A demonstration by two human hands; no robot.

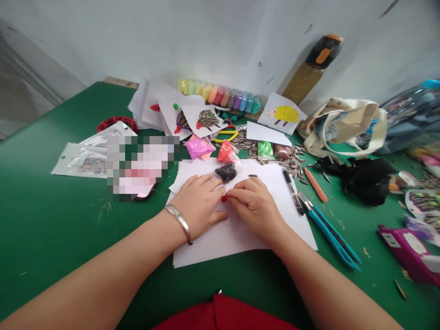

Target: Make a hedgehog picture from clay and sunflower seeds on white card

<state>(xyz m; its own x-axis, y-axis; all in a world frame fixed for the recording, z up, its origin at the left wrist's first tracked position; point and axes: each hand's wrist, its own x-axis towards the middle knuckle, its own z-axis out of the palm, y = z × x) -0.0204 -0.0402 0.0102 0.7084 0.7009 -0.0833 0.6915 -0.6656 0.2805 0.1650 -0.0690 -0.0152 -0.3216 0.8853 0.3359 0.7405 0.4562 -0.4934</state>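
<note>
My left hand [199, 201], with a silver bracelet at the wrist, lies flat on the white paper [206, 252], its fingers stretched out. To its right, my right hand [256, 206] is closed in a pinch on a small bit of red clay [223, 199], low over the sheet. The tip of my left index finger is close to that red bit; whether they touch I cannot tell. Just beyond my fingers sits a black clay packet [226, 172]. A lone sunflower seed [253, 175] lies on the paper near my right knuckles.
Behind the paper are a red clay packet [227, 152], a pink packet [199, 147], a green packet [265, 150] and scattered seeds. A black pen [293, 191] and blue tweezers [332, 231] lie right. A phone [140, 169] is left; a bottle [314, 68] leans on the wall.
</note>
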